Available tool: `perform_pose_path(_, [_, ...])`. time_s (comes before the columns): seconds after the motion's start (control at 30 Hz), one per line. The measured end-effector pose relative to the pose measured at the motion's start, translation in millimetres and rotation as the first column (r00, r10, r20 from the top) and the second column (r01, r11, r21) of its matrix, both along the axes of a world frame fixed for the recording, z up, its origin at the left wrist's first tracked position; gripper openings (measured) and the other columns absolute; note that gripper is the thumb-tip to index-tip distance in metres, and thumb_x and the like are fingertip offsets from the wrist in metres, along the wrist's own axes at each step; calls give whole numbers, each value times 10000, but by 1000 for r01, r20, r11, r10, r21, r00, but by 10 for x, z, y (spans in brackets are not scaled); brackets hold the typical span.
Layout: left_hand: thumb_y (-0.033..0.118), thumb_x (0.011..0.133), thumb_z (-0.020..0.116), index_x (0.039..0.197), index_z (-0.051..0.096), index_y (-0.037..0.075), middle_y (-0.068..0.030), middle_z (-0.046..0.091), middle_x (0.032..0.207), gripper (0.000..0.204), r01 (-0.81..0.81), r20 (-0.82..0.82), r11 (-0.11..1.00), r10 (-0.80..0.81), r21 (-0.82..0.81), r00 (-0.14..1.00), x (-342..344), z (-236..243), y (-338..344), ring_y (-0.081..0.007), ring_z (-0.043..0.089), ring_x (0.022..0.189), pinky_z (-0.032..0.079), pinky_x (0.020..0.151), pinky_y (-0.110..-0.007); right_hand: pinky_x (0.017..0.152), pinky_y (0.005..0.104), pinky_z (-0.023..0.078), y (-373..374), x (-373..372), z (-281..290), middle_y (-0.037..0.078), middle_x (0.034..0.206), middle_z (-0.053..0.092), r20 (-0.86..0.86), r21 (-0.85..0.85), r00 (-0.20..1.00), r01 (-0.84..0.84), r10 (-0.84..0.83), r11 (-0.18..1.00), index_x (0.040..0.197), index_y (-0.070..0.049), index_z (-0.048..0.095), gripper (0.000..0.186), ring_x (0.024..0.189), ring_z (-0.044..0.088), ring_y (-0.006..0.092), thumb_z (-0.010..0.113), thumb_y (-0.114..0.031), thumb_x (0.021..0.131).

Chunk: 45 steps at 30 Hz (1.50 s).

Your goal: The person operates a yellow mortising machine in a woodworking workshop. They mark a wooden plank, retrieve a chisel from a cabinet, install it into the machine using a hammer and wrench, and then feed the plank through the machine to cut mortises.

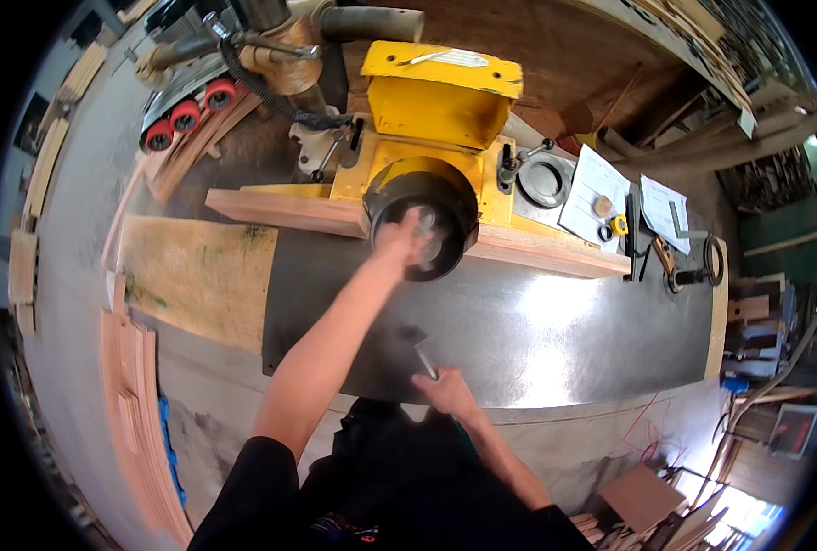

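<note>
My left hand (404,241) reaches into a round black housing (457,188) set in the middle of the yellow machine's fence. Its fingers lie beside a shiny metal part (434,219) inside; motion smears them, so their grip is unclear. Close to my body, over the front edge of the dark steel table (353,312), my right hand (450,393) is closed round a short silver metal tool (426,359), perhaps a wrench. The tool's far end points up and left, with a dark blur beside it. A yellow hood (440,106) stands behind the housing.
Wooden fence boards (555,253) flank the housing. To the right lie paper sheets (597,197), a yellow tape measure (619,226), a metal ring (544,179) and a handwheel (713,262). A feeder with red wheels (185,116) stands back left; long boards (128,386) lie at left.
</note>
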<state>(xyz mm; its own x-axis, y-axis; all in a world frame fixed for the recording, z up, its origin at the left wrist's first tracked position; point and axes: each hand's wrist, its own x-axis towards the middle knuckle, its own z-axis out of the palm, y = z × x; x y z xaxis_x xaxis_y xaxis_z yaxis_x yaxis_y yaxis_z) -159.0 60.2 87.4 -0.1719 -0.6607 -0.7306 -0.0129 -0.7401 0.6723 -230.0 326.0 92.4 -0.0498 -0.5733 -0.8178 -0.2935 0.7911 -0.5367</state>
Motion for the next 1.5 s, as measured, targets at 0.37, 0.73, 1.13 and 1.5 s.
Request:
perform_pose_path(0.37, [535, 1068, 374, 1077, 630, -23, -75, 652, 872, 614, -109, -410, 980, 169, 167, 896, -216, -254, 237, -217, 616, 723, 559, 758, -385, 410, 305, 333, 1611, -3466, 281, 11, 526, 435, 182, -350, 235, 923, -955, 161, 655, -128, 446, 409, 430, 412, 152, 622, -285, 989])
perform_pose_path(0.73, [611, 955, 590, 866, 688, 8, -57, 609, 647, 617, 453, 281, 856, -384, -249, 880, 284, -200, -481, -128, 496, 489, 380, 437, -277, 760, 480, 541, 529, -346, -602, 274, 863, 689, -291, -292, 953, -172, 84, 941, 1035, 5, 713, 443, 849, 679, 456, 714, -407, 873])
perform_pose_path(1.13, [551, 1045, 421, 907, 687, -50, -177, 704, 792, 671, 561, 663, 768, -249, -309, 706, 245, -252, 220, -295, 705, 762, 510, 731, -438, 591, 438, 463, 1642, -1932, 117, 163, 635, 610, -707, -286, 656, 74, -262, 956, 814, -9, 659, 358, 591, 609, 342, 750, -351, 864])
perform_pose_path(1.5, [385, 1092, 392, 1120, 550, 82, -66, 608, 1037, 343, -171, -651, 955, 291, 242, 701, -1918, 781, 1699, -193, 585, 967, 500, 888, -364, 537, 302, 450, 34, -2199, 860, 26, 638, 562, -130, -550, 851, 365, -508, 751, 1025, -1, 661, 202, 554, 519, 100, 710, -154, 903])
